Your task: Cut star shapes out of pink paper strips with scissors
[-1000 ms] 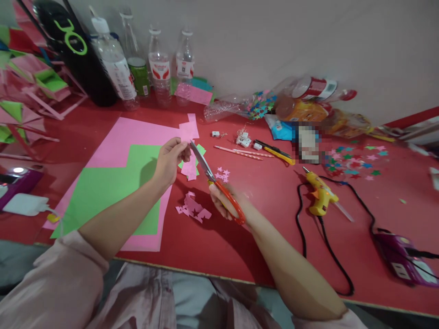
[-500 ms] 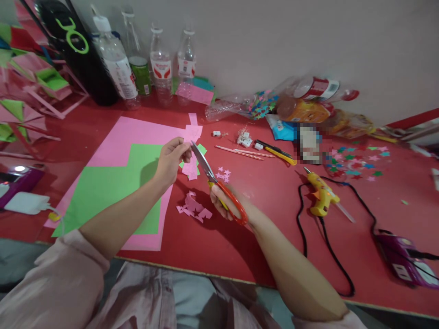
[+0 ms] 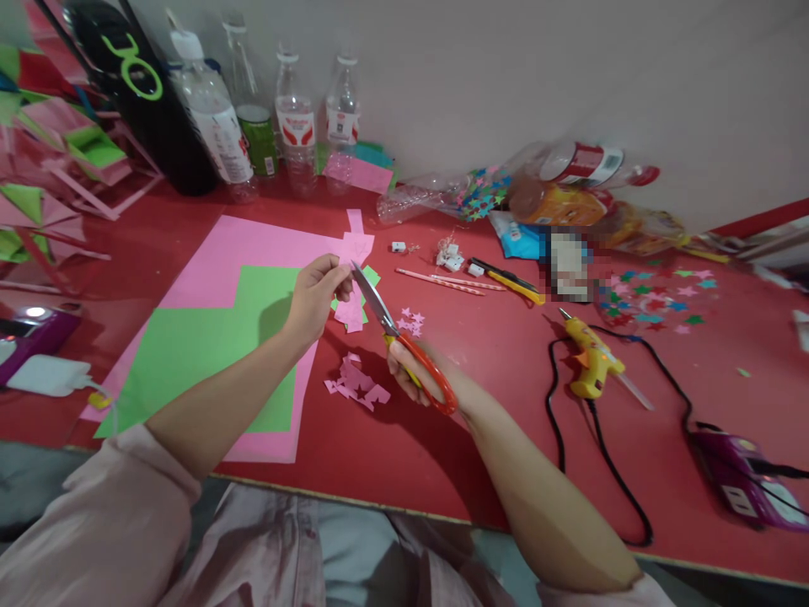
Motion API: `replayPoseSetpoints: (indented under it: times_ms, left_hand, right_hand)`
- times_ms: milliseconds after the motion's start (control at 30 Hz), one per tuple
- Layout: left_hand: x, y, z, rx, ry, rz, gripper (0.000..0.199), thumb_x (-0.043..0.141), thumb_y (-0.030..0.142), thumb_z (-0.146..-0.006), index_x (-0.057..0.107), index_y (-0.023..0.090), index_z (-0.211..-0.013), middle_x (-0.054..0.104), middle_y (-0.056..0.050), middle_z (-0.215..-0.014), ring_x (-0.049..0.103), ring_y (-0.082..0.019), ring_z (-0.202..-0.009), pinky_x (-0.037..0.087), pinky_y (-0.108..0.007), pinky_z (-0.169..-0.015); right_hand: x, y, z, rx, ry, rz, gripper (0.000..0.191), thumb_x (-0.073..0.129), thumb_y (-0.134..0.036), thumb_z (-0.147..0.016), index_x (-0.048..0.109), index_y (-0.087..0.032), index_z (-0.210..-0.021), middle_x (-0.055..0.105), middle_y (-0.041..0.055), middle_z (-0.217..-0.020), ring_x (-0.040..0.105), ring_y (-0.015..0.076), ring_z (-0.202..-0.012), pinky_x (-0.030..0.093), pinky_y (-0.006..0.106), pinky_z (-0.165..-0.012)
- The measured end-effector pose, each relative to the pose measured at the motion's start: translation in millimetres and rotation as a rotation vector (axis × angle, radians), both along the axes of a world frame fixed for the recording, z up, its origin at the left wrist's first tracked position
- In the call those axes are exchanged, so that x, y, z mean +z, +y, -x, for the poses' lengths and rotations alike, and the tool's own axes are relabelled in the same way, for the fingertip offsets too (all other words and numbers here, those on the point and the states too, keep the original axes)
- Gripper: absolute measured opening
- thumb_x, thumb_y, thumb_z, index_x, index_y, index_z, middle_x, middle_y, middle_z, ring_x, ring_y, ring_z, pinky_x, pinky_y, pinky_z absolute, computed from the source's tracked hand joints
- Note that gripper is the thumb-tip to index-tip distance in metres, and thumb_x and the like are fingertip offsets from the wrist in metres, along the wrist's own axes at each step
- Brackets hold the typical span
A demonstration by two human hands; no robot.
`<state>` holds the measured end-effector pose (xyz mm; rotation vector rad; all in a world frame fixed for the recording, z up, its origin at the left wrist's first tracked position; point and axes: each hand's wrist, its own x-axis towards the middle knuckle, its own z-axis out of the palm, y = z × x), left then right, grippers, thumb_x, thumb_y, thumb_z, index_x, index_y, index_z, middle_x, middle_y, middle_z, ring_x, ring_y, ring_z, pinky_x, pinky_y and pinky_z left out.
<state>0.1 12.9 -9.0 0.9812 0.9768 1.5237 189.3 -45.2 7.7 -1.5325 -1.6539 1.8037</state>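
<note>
In the head view my right hand [image 3: 409, 375] grips a pair of scissors [image 3: 418, 356] by its red and yellow handles. The blades look nearly closed and point up and left, tips at my left fingertips. My left hand [image 3: 319, 291] pinches a small piece of pink paper [image 3: 345, 256], which blends into the pink paper strips [image 3: 351, 315] lying behind it. Green scraps [image 3: 372, 276] stick out from under those strips. Small pink paper stars [image 3: 412, 322] lie just right of the blades. Pink offcuts [image 3: 357, 384] are on the table below my hands.
Green [image 3: 208, 362] and pink sheets [image 3: 259, 240] lie under my left arm. A yellow glue gun [image 3: 592, 358] with a black cord rests at right. Pencils [image 3: 442, 282], a yellow cutter [image 3: 515, 287] and colourful stars [image 3: 657, 295] lie farther back. Bottles [image 3: 297, 126] stand along the wall.
</note>
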Motion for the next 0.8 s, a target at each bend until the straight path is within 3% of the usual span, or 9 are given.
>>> replayPoseSetpoints:
  times_ms: [800]
  left_hand:
    - [-2.1, 1.5, 2.0, -0.038, -0.053, 0.013, 0.015, 0.056, 0.015, -0.074, 0.053, 0.018, -0.059, 0.053, 0.004, -0.05, 0.046, -0.003, -0.044, 0.037, -0.017, -0.044]
  right_hand:
    - [6.8, -0.4, -0.4, 0.016, -0.041, -0.025, 0.052, 0.039, -0.067, -0.086, 0.044, -0.02, -0.064, 0.043, -0.0066, -0.034, 0.034, 0.0052, -0.025, 0.027, 0.017, -0.028]
